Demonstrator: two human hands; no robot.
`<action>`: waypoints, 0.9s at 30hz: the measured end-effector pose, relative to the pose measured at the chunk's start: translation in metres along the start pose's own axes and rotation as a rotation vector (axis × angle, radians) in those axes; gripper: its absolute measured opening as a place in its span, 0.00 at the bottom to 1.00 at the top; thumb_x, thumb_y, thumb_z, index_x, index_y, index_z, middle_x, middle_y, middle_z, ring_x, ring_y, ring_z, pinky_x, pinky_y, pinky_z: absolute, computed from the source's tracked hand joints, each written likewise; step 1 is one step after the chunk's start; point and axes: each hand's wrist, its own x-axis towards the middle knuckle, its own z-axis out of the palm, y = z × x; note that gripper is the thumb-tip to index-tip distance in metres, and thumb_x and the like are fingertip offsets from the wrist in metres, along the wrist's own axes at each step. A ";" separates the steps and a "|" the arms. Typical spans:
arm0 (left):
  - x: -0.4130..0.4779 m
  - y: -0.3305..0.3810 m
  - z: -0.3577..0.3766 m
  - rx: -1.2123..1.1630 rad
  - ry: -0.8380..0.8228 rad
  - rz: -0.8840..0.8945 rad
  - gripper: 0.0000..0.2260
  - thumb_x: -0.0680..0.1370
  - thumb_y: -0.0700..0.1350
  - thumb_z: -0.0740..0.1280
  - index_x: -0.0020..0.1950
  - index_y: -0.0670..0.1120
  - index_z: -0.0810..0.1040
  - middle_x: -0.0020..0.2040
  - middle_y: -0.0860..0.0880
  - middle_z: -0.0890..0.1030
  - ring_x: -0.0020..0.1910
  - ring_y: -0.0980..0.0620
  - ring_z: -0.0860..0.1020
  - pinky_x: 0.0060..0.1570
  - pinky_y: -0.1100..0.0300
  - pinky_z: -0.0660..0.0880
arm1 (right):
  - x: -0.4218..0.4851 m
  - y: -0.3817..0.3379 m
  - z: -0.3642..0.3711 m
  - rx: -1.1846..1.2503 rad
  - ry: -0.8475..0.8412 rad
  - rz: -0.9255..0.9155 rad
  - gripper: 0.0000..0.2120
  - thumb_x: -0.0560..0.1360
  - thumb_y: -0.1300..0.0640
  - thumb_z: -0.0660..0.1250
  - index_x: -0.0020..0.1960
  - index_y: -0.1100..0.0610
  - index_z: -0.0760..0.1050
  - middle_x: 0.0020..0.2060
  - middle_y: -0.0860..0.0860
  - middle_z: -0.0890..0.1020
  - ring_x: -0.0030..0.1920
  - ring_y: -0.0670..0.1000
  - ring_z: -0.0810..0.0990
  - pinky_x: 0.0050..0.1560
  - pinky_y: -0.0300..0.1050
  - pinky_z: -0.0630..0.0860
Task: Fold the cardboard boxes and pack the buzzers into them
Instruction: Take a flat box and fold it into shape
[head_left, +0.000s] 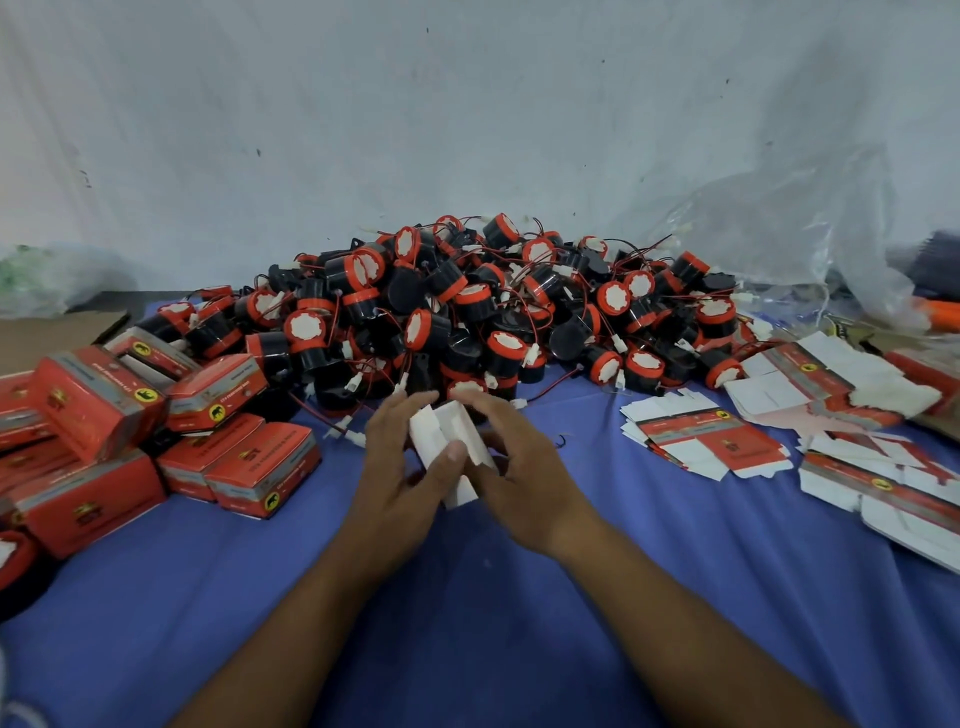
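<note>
A partly folded cardboard box (441, 439), its white inner side showing, is held between both hands above the blue cloth. My left hand (400, 467) grips its left side, thumb pressed on the front. My right hand (519, 467) curls round its right side. Just behind the hands rises a large heap of black and red buzzers (467, 312) with thin red wires and white plugs. Flat unfolded boxes (711, 441) lie scattered to the right. Closed red boxes (93, 400) are piled on the left.
The blue cloth (467, 623) covers the table. A clear plastic bag (779, 223) stands at the back right against a white sheet wall. A brown cardboard piece (52, 338) lies at the far left. One buzzer (15, 561) sits at the left edge.
</note>
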 end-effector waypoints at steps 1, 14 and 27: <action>0.000 0.000 0.000 0.005 0.014 0.010 0.18 0.75 0.63 0.63 0.63 0.67 0.65 0.67 0.56 0.69 0.71 0.51 0.66 0.69 0.42 0.66 | 0.000 -0.001 0.002 0.055 0.001 0.042 0.22 0.80 0.50 0.65 0.71 0.38 0.65 0.63 0.33 0.74 0.61 0.38 0.76 0.54 0.33 0.76; -0.003 -0.008 0.013 0.110 0.087 -0.015 0.20 0.83 0.54 0.55 0.75 0.56 0.61 0.70 0.54 0.66 0.68 0.58 0.66 0.67 0.52 0.69 | 0.000 0.001 0.016 0.408 0.000 0.198 0.23 0.73 0.41 0.68 0.65 0.46 0.75 0.55 0.46 0.84 0.56 0.48 0.82 0.55 0.45 0.79; 0.004 -0.014 0.008 0.348 -0.217 0.271 0.36 0.75 0.55 0.64 0.76 0.62 0.45 0.74 0.68 0.49 0.75 0.62 0.49 0.68 0.76 0.44 | 0.006 0.016 0.011 0.537 0.138 0.283 0.28 0.76 0.59 0.73 0.73 0.48 0.70 0.59 0.50 0.83 0.59 0.52 0.82 0.55 0.51 0.81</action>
